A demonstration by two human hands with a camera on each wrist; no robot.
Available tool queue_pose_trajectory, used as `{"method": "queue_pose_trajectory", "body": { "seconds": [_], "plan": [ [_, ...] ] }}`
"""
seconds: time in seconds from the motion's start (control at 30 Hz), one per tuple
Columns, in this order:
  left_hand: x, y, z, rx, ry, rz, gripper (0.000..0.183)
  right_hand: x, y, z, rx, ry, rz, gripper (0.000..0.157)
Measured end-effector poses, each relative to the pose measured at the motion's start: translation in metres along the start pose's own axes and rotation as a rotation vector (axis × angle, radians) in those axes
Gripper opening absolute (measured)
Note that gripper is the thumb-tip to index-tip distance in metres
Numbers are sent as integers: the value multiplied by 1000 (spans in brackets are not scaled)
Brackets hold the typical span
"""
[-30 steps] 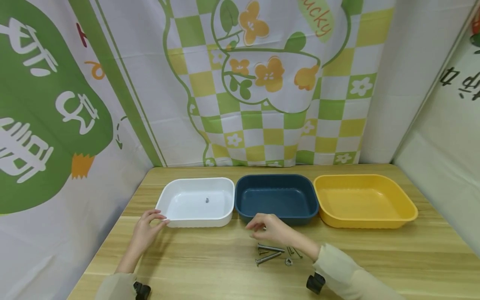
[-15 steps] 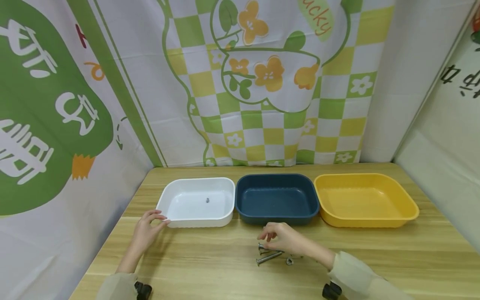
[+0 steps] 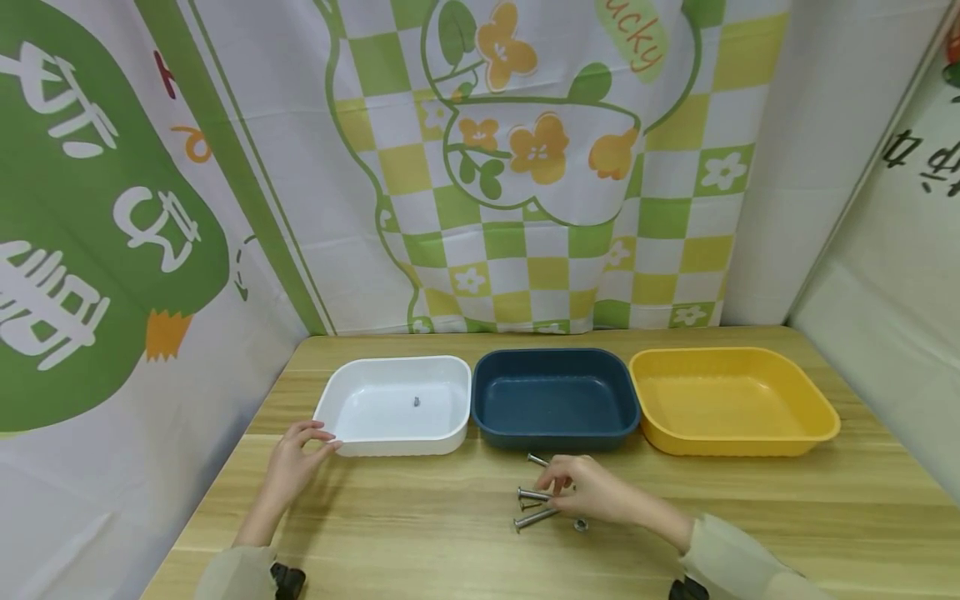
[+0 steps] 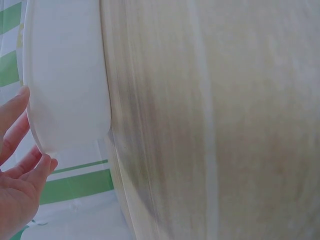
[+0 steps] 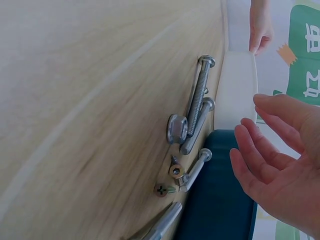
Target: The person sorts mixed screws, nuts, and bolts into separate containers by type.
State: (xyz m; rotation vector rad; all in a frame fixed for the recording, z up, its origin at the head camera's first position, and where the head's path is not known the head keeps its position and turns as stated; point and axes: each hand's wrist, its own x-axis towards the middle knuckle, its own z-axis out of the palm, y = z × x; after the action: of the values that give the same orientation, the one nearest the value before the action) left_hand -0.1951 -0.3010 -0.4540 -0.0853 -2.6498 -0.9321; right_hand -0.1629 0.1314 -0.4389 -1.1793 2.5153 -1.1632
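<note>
My left hand holds the front left corner of the white tray, with the thumb and fingertips at its rim. A small metal piece lies inside that tray. My right hand hovers over loose hardware on the table, its fingers loosely bent and nothing between them in the right wrist view. Beneath it are long bolts, a hex nut, a shorter bolt and small screws. In the head view the hand covers some of these.
A dark blue tray stands beside the white one, and a yellow tray follows on the right. All three line the back of the wooden table. Printed fabric hangs behind and at both sides.
My right hand has moved right and toward me, from the dark blue tray's front edge to above the hardware, uncovering a bolt near that tray. The left hand stays at the white tray's corner.
</note>
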Motion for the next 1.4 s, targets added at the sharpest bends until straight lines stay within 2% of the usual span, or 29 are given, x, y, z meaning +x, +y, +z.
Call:
{"method": "queue_pose_trajectory", "body": {
  "seconds": [0.47, 0.93, 1.4],
  "plan": [
    [0, -2, 0, -9, -6, -12, 17, -18, 5, -4, 46, -48, 48, 18],
    [1, 2, -1, -14, -10, -9, 18, -34, 15, -6, 32, -58, -30, 16],
    [1, 3, -1, -9, -18, -17, 18, -38, 19, -7, 14, -80, -30, 20]
  ]
}}
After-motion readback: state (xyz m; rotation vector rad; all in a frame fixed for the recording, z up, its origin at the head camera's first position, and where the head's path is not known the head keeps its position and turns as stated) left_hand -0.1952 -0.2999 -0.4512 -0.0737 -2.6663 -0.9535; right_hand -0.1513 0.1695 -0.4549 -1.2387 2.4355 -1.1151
